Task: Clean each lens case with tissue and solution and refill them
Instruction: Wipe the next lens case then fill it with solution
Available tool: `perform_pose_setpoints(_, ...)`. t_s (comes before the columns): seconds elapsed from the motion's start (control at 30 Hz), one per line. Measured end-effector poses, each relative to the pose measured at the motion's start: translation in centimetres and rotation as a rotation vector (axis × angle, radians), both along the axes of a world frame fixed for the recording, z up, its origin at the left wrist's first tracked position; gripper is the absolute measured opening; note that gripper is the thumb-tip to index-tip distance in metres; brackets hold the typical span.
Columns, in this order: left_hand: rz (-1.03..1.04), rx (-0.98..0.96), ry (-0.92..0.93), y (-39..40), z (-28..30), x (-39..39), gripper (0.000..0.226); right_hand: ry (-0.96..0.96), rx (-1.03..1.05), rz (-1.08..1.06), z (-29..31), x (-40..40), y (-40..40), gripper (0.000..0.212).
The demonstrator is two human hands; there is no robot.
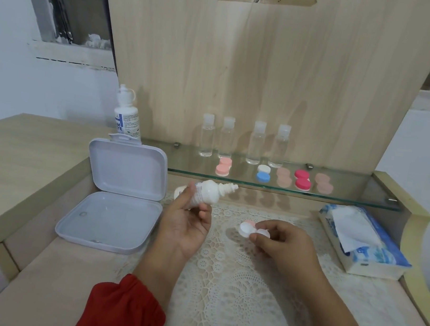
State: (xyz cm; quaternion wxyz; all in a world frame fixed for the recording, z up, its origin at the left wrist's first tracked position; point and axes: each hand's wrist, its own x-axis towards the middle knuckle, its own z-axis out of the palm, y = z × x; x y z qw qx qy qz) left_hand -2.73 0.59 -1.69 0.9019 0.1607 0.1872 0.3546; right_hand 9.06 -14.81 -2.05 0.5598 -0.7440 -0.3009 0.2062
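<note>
White solution bottle (205, 193) gripped in the left hand (186, 222), nozzle tilted toward the right, open lens case (252, 230) pinched by the right hand (283, 245) just beside it, tissue pack (366, 239) lain right of the right hand, open white box (118, 196) left of the left hand, 5 lens cases (275, 175) and 4 clear bottles (244, 142) ranged on the glass shelf (369, 195) beyond both hands.

The tall white bottle (127, 114) at the left-centre of the frame carries blue letters "M" and "EYE"; its smaller print is unreadable.

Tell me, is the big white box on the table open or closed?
Open. The white box has its lid standing up behind the flat bottom half, so you can see inside both halves.
</note>
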Motion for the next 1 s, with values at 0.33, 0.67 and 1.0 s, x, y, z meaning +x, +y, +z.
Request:
perform_pose_setpoints(0.33,0.018,0.101,0.158,-0.67,0.72,0.04,0.017,0.285,0.184,0.067,0.29,0.48,0.21,0.028)
perform_pose_setpoints(0.67,0.038,0.227,0.236,-0.91,0.84,0.07,0.03,0.268,0.225,0.055,0.42,0.41,0.45,0.023)
perform_pose_setpoints(1.0,0.061,0.339,0.251,-0.8,0.49,0.17,0.056,0.249,0.224,0.053,0.36,0.41,0.53,0.021)
